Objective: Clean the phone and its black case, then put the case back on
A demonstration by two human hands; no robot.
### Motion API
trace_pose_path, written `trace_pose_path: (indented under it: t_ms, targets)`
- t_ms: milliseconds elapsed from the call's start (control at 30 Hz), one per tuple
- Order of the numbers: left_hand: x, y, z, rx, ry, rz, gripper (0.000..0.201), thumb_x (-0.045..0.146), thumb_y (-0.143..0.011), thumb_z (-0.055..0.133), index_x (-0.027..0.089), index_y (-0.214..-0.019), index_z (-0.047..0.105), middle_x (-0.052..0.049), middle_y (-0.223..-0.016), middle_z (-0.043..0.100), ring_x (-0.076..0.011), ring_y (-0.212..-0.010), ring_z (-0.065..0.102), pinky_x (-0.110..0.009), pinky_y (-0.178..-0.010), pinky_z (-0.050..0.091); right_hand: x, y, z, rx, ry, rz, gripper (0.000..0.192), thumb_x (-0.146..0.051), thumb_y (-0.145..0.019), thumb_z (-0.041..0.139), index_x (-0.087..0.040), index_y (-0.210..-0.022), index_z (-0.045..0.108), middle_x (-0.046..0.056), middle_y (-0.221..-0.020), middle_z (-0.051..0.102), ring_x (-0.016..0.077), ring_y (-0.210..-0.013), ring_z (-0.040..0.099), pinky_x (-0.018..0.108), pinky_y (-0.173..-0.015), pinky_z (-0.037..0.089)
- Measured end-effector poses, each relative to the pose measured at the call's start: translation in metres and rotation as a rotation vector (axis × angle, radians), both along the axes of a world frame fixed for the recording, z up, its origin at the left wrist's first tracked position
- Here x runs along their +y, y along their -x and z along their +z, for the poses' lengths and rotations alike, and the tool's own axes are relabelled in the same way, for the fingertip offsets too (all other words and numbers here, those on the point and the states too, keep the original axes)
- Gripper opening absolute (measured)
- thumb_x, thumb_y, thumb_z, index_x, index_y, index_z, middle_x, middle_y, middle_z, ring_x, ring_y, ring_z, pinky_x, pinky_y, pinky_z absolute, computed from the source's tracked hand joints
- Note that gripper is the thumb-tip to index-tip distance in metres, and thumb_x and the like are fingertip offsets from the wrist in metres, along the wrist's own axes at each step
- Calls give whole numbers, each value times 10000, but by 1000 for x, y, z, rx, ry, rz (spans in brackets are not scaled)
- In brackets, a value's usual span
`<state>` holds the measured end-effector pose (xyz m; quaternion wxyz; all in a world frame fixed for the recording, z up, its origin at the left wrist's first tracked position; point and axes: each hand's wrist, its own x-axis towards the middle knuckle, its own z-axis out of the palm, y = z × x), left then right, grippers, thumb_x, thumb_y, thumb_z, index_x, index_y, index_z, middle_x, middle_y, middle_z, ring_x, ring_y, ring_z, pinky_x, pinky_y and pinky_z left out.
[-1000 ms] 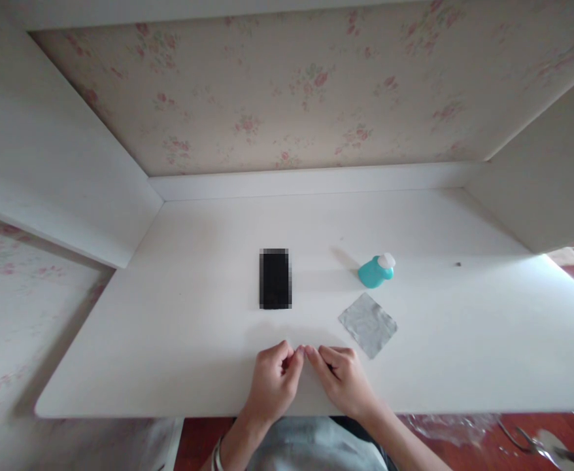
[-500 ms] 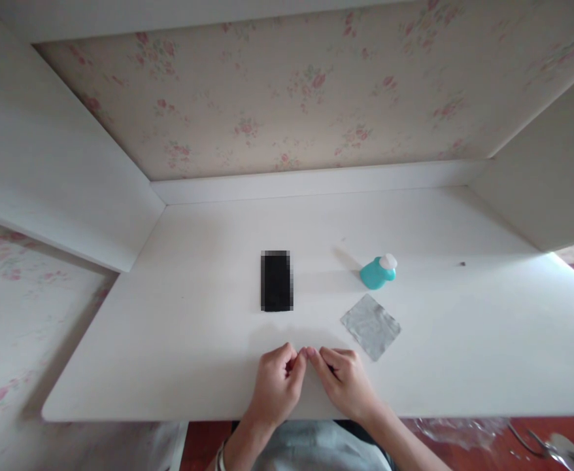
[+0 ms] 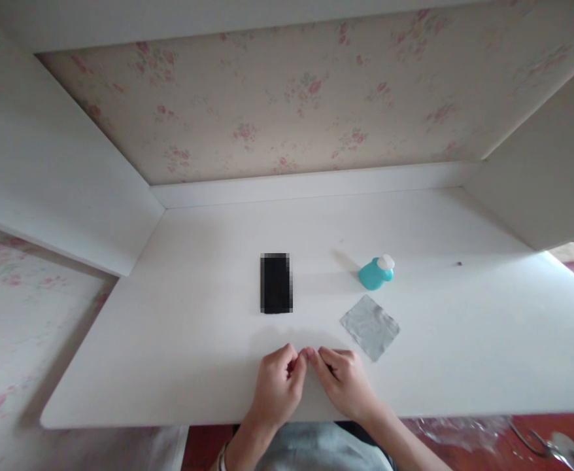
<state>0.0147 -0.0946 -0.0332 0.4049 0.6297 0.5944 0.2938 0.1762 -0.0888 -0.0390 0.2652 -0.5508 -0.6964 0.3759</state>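
Observation:
Both of my hands are over the front of the white desk, with their thumb tips meeting. My left hand is closed, fingers curled in, and nothing shows in it. Curled the same way, my right hand also shows nothing held. Beyond my left hand lies a black flat rectangle, blurred by pixelation, so its kind is unclear. A grey square cloth is spread flat beyond my right hand, turned cornerwise. Just behind it stands a teal bottle with a white cap. Neither hand touches these things.
White panels rise at the left and right of the desk, and floral wallpaper covers the wall behind. A tiny dark object lies at the right. Below the front edge, clear plastic rests on the reddish floor.
The camera view has shifted very slightly. My hands keep the same closed pose with the thumbs together, and the things on the desk stay in place.

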Motion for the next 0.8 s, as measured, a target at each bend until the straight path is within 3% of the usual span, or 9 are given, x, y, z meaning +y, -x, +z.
trace_pose_path:
  t_ms: [200, 300, 400, 500, 633, 800]
  targets:
    - [3, -1, 6, -36, 6, -8, 403, 396, -962, 462, 205, -626, 351, 50, -554, 339, -100, -532, 347, -257, -549, 255, 2, 0, 9, -14, 3, -15, 430, -409, -1036, 349, -209, -692, 513, -11, -578, 545, 121, -518, 532, 229, -545, 359]
    - [3, 4, 9, -235, 96, 67, 423, 464, -958, 463, 209, -640, 350, 57, -564, 317, -99, -537, 331, -246, -535, 266, 1, -1, 9, 27, 2, -41, 329, -342, -1042, 296, -212, -1027, 597, 31, -818, 698, 141, -665, 645, 238, -651, 466]
    - [5, 13, 11, -484, 247, 199, 422, 546, -937, 464, 214, -688, 383, 73, -567, 294, -92, -502, 294, -235, -491, 257, 1, -1, 7, 85, -6, -82, 344, -291, -1017, 296, -223, -1245, 544, 65, -1045, 711, 130, -655, 639, 258, -665, 518]
    - [9, 24, 15, -538, 305, 295, 387, 574, -900, 519, 205, -786, 488, 75, -572, 343, -94, -495, 328, -225, -479, 275, 7, 0, 10, 113, 24, -158, 310, -322, -983, 380, -222, -1194, 583, 83, -1085, 706, 145, -702, 652, 281, -683, 546]
    - [15, 39, 27, -575, 210, 384, 351, 527, -908, 544, 183, -836, 551, 36, -637, 468, -112, -601, 439, -232, -598, 378, 25, 7, 22, 62, 91, -214, 310, -392, -967, 401, -222, -1149, 586, 88, -1095, 700, 171, -823, 679, 285, -690, 559]
    - [13, 56, 26, -654, 192, 340, 337, 477, -931, 529, 176, -779, 538, 13, -710, 509, -108, -616, 439, -241, -595, 378, 57, 29, 37, -89, 68, -227, 330, -423, -966, 428, -233, -1211, 541, 81, -1154, 660, 170, -790, 671, 314, -736, 530]
